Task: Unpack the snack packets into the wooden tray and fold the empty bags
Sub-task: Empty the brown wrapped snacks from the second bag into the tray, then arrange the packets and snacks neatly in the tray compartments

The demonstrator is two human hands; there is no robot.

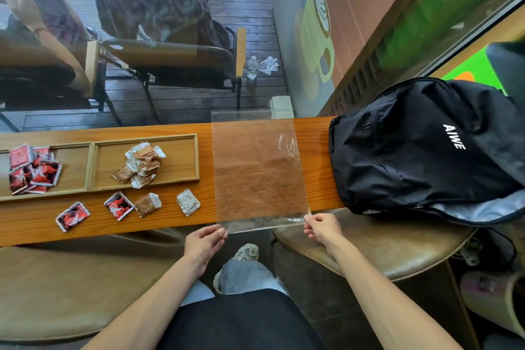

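Note:
A clear empty plastic bag (257, 173) lies flat across the narrow wooden counter (315, 150). My left hand (203, 244) pinches its near left corner and my right hand (322, 229) pinches its near right corner. To the left sits a wooden tray (91, 163) with two compartments in view: red packets (32, 169) in the left one, brown and white packets (142, 163) in the right one. Several loose packets lie on the counter in front of the tray: two red packets (72, 216) (118, 205), a brown one (147, 204) and a white one (188, 202).
A black backpack (426, 150) rests on the counter's right end, partly over a padded stool (397, 253). Another stool (71, 293) is at the lower left. A window behind the counter shows chairs and a seated person outside.

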